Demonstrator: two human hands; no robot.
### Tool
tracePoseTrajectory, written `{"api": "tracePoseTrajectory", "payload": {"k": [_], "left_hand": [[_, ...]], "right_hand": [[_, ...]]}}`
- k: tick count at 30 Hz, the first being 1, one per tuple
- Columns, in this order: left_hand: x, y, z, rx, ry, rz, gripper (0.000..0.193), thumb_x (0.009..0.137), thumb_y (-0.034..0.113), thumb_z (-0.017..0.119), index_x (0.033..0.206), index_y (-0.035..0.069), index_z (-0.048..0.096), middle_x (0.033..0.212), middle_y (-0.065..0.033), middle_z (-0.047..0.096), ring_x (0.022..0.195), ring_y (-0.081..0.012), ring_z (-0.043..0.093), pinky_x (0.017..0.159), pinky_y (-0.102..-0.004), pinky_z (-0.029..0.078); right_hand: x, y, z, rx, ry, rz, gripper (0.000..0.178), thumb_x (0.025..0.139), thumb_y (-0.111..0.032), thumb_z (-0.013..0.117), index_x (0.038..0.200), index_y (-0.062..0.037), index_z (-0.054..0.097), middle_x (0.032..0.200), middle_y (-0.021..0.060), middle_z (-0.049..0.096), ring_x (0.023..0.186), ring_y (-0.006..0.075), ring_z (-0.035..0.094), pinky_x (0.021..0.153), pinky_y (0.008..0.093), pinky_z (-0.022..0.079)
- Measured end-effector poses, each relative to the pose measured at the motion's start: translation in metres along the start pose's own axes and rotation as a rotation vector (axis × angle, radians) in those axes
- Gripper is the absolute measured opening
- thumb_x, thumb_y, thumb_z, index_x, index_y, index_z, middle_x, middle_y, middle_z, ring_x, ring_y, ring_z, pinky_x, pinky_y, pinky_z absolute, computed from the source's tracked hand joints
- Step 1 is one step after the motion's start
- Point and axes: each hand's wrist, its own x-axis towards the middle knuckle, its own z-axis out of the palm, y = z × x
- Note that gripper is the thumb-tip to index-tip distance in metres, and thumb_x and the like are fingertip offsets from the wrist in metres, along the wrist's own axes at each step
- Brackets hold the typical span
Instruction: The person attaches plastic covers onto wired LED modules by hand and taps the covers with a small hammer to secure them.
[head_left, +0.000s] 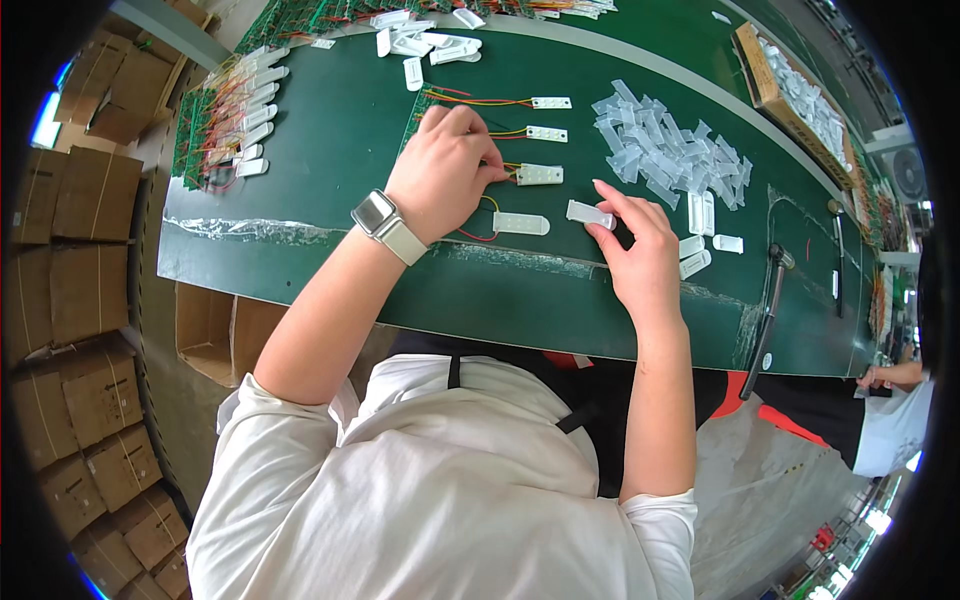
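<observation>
Head view: upper right, one brown tray point(758, 76) holds numerous white pieces point(802, 88). Mid-frame lie three dotted white boards point(541, 175) and one white cover point(522, 223). The left hand point(445, 165), nearly closed, pinches wires point(509, 172) at the lowest board; the right hand point(642, 238), half open, grips one translucent piece point(585, 213) between thumb and fingertips.

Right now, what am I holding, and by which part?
Your right hand pinches a pale plastic piece by its right end. Your left hand is at the wires of a white strip; its grip cannot be told.
</observation>
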Motion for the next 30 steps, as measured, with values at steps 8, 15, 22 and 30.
{"api": "tracePoseTrajectory", "payload": {"k": [8,15,22,30], "left_hand": [[0.000,-0.004,-0.011,-0.136,-0.048,-0.025,0.011,0.087,0.016,0.081,0.091,0.006,0.078,0.112,-0.0075,0.063,0.112,-0.0304,0.055,0.101,-0.0392,0.049],[0.000,-0.001,-0.003,-0.147,-0.162,0.027,0.010,0.086,0.014,0.079,0.089,0.005,0.078,0.109,-0.0071,0.062,0.112,-0.0299,0.054,0.102,-0.0384,0.049],[0.005,0.008,0.001,-0.113,-0.181,0.025,0.010,0.083,0.014,0.081,0.086,0.005,0.078,0.106,-0.0069,0.063,0.110,-0.0300,0.055,0.101,-0.0385,0.050],[0.003,0.016,0.006,-0.086,-0.166,-0.023,0.010,0.081,0.014,0.083,0.083,0.006,0.079,0.107,-0.0087,0.063,0.110,-0.0315,0.056,0.100,-0.0391,0.051]], "right_hand": [[0.022,-0.013,0.019,0.104,-0.043,-0.032,0.057,0.081,-0.003,0.084,0.136,-0.0159,0.071,0.110,0.0069,0.071,0.098,0.0245,0.067,0.083,0.0378,0.056],[0.019,-0.019,0.021,0.095,-0.008,-0.107,0.059,0.082,-0.004,0.085,0.137,-0.0174,0.070,0.119,0.0063,0.066,0.099,0.0245,0.068,0.085,0.0370,0.057],[0.017,-0.008,0.021,0.073,-0.016,-0.081,0.035,0.083,-0.007,0.084,0.117,-0.0119,0.080,0.111,0.0050,0.068,0.101,0.0227,0.067,0.084,0.0365,0.057],[0.017,-0.007,0.027,-0.094,0.073,-0.270,0.028,0.081,-0.008,0.085,0.108,-0.0097,0.080,0.100,0.0016,0.069,0.092,0.0232,0.064,0.081,0.0385,0.055]]}}
